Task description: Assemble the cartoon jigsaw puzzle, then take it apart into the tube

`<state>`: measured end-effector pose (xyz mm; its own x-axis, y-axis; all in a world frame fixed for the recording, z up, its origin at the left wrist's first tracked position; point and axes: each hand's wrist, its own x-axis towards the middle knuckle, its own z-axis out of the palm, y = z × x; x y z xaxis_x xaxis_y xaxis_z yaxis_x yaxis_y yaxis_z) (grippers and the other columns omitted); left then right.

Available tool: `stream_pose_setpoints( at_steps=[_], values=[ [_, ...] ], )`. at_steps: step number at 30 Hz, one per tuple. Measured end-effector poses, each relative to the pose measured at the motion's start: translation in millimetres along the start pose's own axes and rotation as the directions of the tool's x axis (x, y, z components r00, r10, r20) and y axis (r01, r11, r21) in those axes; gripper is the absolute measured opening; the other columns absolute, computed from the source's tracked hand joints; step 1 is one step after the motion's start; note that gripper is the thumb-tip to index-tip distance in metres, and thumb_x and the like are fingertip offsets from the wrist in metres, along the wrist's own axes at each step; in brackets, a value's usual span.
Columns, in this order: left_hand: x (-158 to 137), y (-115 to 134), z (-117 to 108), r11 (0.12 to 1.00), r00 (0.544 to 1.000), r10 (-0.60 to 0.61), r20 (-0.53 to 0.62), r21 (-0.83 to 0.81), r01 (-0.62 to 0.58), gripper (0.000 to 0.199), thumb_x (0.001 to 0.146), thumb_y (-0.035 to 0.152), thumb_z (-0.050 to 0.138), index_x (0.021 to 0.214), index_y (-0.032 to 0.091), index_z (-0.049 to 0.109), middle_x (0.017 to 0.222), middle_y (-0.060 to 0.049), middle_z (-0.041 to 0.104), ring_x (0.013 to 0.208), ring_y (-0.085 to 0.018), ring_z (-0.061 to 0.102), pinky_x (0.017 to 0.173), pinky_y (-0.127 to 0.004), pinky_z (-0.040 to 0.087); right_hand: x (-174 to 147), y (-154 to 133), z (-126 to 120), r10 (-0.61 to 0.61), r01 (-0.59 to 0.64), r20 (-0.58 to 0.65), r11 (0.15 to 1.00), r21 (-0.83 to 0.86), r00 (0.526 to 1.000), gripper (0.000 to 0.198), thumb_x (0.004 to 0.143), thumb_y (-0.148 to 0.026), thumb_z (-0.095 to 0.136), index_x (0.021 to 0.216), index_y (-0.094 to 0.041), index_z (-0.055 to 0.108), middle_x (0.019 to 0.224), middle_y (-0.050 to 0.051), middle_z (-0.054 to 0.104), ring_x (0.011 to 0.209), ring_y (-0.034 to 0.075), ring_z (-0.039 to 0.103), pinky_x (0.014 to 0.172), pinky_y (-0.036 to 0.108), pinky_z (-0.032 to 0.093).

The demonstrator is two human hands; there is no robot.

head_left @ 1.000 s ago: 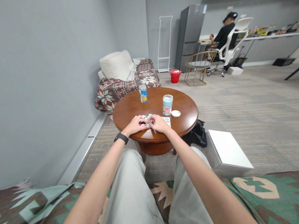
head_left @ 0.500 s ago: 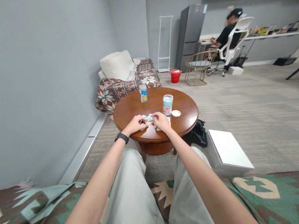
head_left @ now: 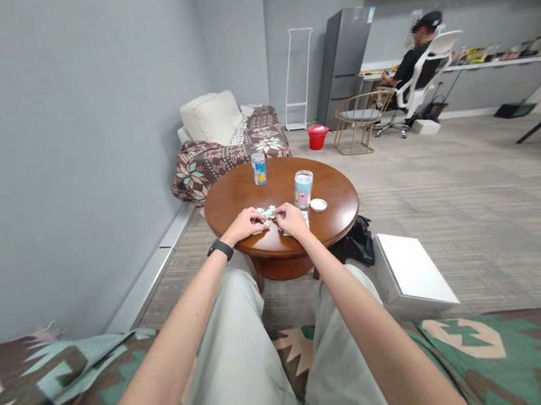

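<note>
Right hand (head_left: 289, 219) touches puzzle pieces (head_left: 268, 211) — perhaps pinching one.

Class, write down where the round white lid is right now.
In the head view, the lid lies on the round table, just right of the pink-and-blue jar, beyond the right hand.

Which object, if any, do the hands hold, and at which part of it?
Cannot be told: left hand and right hand are at pieces too small to show any grip.
</note>
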<state>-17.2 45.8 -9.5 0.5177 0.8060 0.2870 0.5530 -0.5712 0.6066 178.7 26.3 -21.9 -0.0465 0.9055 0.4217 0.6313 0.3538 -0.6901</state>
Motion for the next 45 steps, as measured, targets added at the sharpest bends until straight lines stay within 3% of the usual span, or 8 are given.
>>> stream_pose_setpoints(
  at_steps=[8,13,19,23,28,34,39,45],
  values=[
    [0,1,0,0.999,0.999,0.033,0.015,0.009,-0.033,0.026,0.072,0.038,0.078,0.093,0.023,0.078,0.095,-0.005,0.067,0.093,-0.023,0.062,0.091,-0.036,0.047,0,-1,1,-0.043,0.043,0.008,0.999,-0.025,0.999,0.023,0.075,-0.003,0.057,0.08,-0.017,0.074,0.092,0.007,0.064,0.09,0.019,0.062,0.089,0.031,0.05],
    [0,4,-1,1.0,0.999,0.016,0.031,0.013,-0.016,0.024,0.071,0.041,0.077,0.085,0.021,0.076,0.092,-0.004,0.067,0.091,-0.022,0.061,0.089,-0.036,0.048,-4,-8,-3,-0.034,0.047,0.081,0.986,-0.163,0.996,0.014,0.081,-0.018,0.063,0.087,-0.019,0.076,0.099,0.008,0.064,0.097,0.022,0.059,0.091,0.035,0.046],
    [-2,4,-1,0.976,0.999,-0.024,0.03,-0.216,0.03,0.034,0.07,0.04,0.076,0.093,0.017,0.069,0.09,-0.004,0.069,0.083,-0.018,0.062,0.08,-0.031,0.049,-7,-13,-6,-0.08,0.126,0.188,0.96,-0.249,0.979,0.011,0.082,-0.029,0.067,0.086,-0.021,0.075,0.102,0.007,0.064,0.099,0.023,0.057,0.087,0.035,0.042],
    [-2,0,1,0.933,0.998,-0.046,0.03,-0.355,0.053,0.042,0.068,0.042,0.078,0.097,0.015,0.065,0.083,-0.002,0.068,0.076,-0.015,0.061,0.074,-0.028,0.049,-5,-10,-4,-0.103,0.141,0.177,0.966,-0.219,0.979,0.008,0.083,-0.024,0.066,0.083,-0.019,0.071,0.096,0.006,0.065,0.095,0.022,0.056,0.085,0.033,0.041],
    [-2,-4,2,0.912,0.996,-0.081,0.047,-0.401,0.093,0.04,0.068,0.042,0.078,0.093,0.015,0.064,0.074,-0.001,0.066,0.069,-0.014,0.06,0.068,-0.027,0.049,-4,-7,-4,-0.101,0.122,0.137,0.98,-0.157,0.985,0.007,0.084,-0.022,0.064,0.08,-0.018,0.068,0.088,0.005,0.064,0.087,0.021,0.056,0.081,0.031,0.041],
    [-2,-2,0,0.947,0.995,-0.085,-0.051,-0.314,0.065,0.029,0.077,0.044,0.07,0.081,0.015,0.068,0.084,-0.005,0.071,0.079,-0.018,0.063,0.078,-0.031,0.05,-2,-5,-3,-0.059,0.073,0.098,0.987,-0.145,0.993,0.014,0.089,-0.021,0.058,0.083,-0.017,0.07,0.09,0.007,0.065,0.09,0.02,0.057,0.084,0.031,0.041],
    [-1,-4,-1,0.95,0.972,-0.139,-0.19,-0.304,0.076,0.028,0.079,0.041,0.067,0.088,0.016,0.073,0.093,-0.008,0.075,0.088,-0.022,0.066,0.085,-0.034,0.049,-1,-4,-2,-0.06,0.074,0.086,0.982,-0.172,0.995,0.025,0.093,-0.02,0.05,0.084,-0.016,0.073,0.091,0.008,0.066,0.091,0.02,0.058,0.086,0.031,0.042],
    [1,-8,0,0.954,0.971,-0.142,-0.192,-0.287,0.082,0.021,0.083,0.028,0.061,0.095,0.017,0.075,0.104,-0.01,0.075,0.099,-0.024,0.067,0.094,-0.037,0.048,0,-3,-1,-0.056,0.063,0.05,0.986,-0.157,0.997,0.02,0.09,-0.023,0.057,0.083,-0.018,0.074,0.087,0.008,0.07,0.087,0.02,0.062,0.084,0.03,0.044]
  ],
)
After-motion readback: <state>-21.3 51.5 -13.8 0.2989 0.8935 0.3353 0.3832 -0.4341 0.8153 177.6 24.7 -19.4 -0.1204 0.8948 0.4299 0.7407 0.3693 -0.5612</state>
